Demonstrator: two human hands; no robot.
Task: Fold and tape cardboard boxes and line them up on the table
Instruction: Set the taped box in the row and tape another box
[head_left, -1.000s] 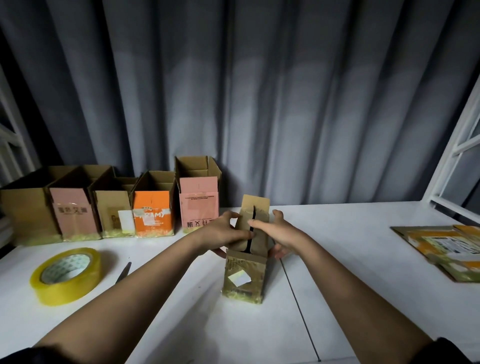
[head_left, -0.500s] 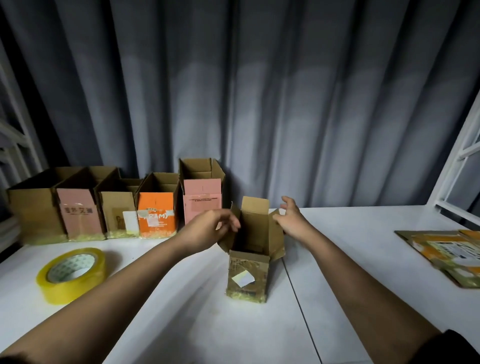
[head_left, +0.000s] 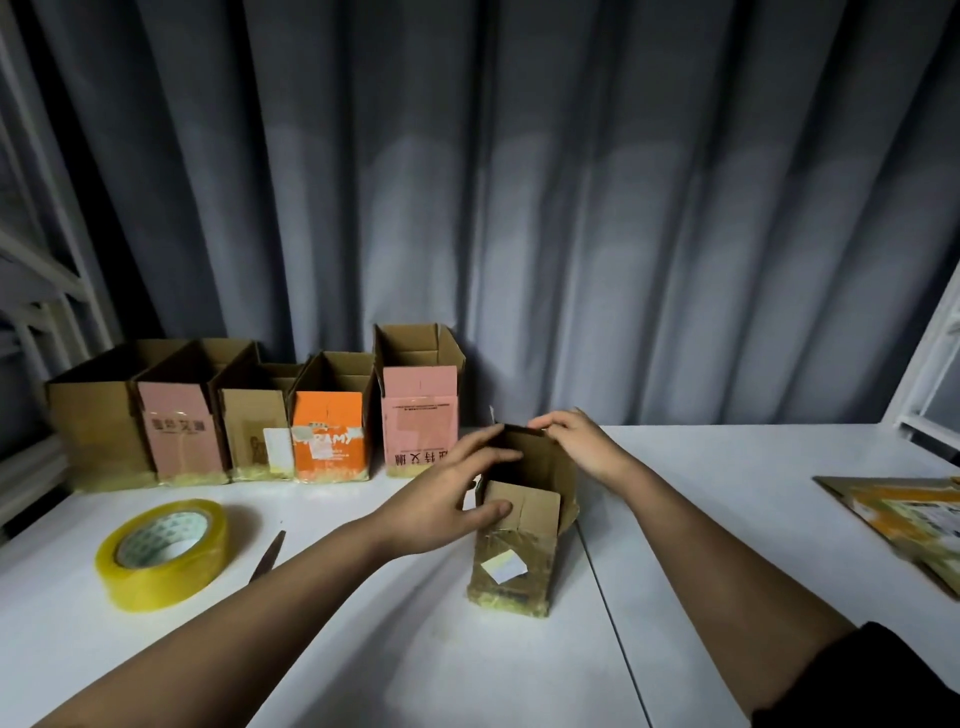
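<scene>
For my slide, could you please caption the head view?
Both hands, left and right, hold an open cardboard box upright.

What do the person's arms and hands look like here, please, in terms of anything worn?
Both forearms are bare. The left hand and right hand show no gloves, rings or watch. A dark sleeve covers the right upper arm near the frame's corner; no left sleeve is visible.

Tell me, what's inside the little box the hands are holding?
The small box stands open at the top, but its inside looks dark. The left hand covers part of the opening and the right hand holds the far rim, so any contents stay hidden.
</scene>
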